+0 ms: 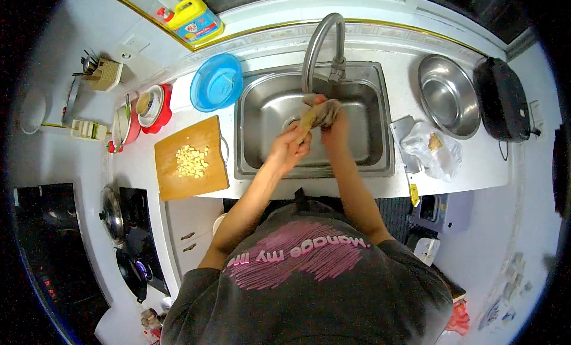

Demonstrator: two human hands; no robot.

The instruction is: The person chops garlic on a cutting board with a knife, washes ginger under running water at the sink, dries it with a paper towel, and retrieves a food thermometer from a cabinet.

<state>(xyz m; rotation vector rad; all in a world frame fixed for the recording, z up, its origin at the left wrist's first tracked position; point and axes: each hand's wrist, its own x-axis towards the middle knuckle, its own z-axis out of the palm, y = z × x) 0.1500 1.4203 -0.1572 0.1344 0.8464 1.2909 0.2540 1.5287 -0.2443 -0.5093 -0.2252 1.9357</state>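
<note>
Over the stainless steel sink (262,149), under the curved faucet (307,59), both hands are on a limp, yellowish and grey-brown thing that looks like a wet rag (308,120). My left hand (289,147) is closed round its lower, yellowish end. The darker, bunched end is in my right hand (336,129), which is slightly smeared by motion, its fingers partly hidden. Left of the sink lies a wooden cutting board (208,137) with a pile of small pale-yellow chopped pieces (191,162) on it.
A blue basin (216,82) stands behind the board, beside red bowls (158,110). On the right are a steel bowl (449,95), a black case-like object (502,98), a plastic bag (437,151) and a cleaver-like blade (403,131) by the counter edge.
</note>
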